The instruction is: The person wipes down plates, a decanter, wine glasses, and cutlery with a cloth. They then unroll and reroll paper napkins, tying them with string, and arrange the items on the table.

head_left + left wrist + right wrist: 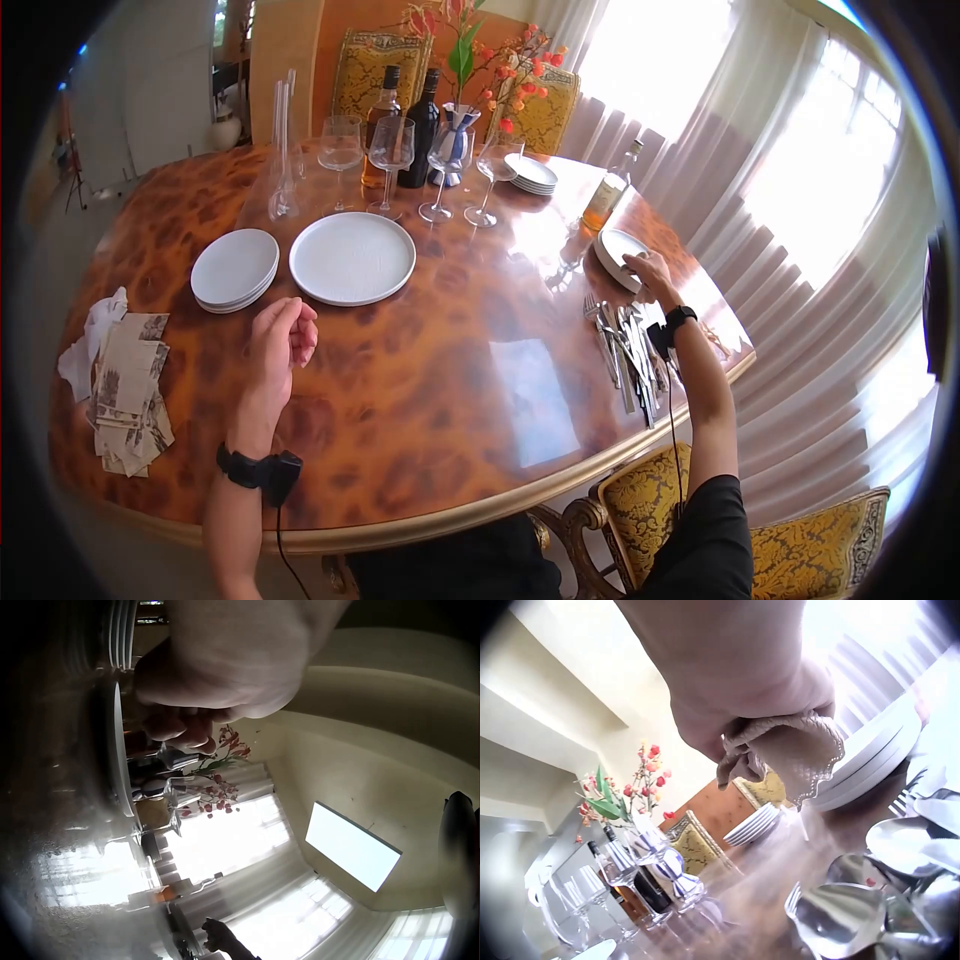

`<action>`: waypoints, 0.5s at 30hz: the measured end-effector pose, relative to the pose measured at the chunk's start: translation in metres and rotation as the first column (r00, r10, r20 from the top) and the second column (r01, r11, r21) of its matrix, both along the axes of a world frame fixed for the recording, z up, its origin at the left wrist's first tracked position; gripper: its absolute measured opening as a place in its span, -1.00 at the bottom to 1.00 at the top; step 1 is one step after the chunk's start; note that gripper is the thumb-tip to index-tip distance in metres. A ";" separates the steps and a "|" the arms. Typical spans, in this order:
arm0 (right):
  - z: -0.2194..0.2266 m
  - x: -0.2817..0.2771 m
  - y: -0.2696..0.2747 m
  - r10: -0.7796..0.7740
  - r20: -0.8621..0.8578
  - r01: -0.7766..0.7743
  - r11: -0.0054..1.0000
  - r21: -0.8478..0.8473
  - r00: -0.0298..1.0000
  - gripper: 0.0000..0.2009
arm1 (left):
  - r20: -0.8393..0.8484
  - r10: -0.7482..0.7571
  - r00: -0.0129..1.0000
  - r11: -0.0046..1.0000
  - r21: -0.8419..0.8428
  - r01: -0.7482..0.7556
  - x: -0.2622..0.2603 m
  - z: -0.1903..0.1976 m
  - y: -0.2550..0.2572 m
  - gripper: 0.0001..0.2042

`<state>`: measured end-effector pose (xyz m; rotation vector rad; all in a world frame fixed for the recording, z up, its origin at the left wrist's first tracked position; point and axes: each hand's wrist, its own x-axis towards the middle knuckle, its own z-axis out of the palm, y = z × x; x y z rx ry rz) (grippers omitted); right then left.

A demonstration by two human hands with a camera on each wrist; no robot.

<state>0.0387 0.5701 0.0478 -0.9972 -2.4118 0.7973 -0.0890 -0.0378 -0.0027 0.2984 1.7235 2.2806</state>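
Observation:
My right hand [652,275] grips a bunched beige cloth [801,754] with a dotted edge, seen best in the right wrist view. It is at the stack of white plates [620,243] on the table's right side. Just below that stack lies a pile of forks, spoons and knives [632,350]. My left hand [277,340] hovers over the table with its fingers loosely curled and nothing in them. Closest to it are a large white plate [352,258] and a stack of smaller white plates [235,268].
Several wine glasses [392,145], a glass decanter [283,160], dark bottles [424,130] and a flower vase [456,140] stand at the back. An amber bottle [607,190] and more plates [531,175] are back right. Printed paper napkins [130,390] lie far left.

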 end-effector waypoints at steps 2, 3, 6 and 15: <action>0.000 0.013 0.021 -0.038 0.269 -0.007 0.986 0.164 0.962 -0.55 | -0.025 -0.029 0.999 1.000 0.007 0.029 -0.002 -0.001 -0.001 -0.74; -0.009 0.016 0.035 -0.019 0.308 -0.074 0.955 0.286 0.951 -0.55 | -0.028 -0.022 0.999 1.000 0.013 0.023 -0.001 -0.001 -0.001 -0.74; -0.022 0.013 0.039 -0.036 0.413 -0.156 0.893 0.421 0.910 -0.60 | -0.017 -0.027 0.999 1.000 0.000 0.027 0.001 0.000 0.000 -0.75; -0.036 0.000 0.039 -0.006 0.457 -0.370 0.577 0.728 0.889 -0.77 | -0.027 -0.061 0.998 0.998 -0.033 0.060 -0.004 -0.005 0.005 -0.76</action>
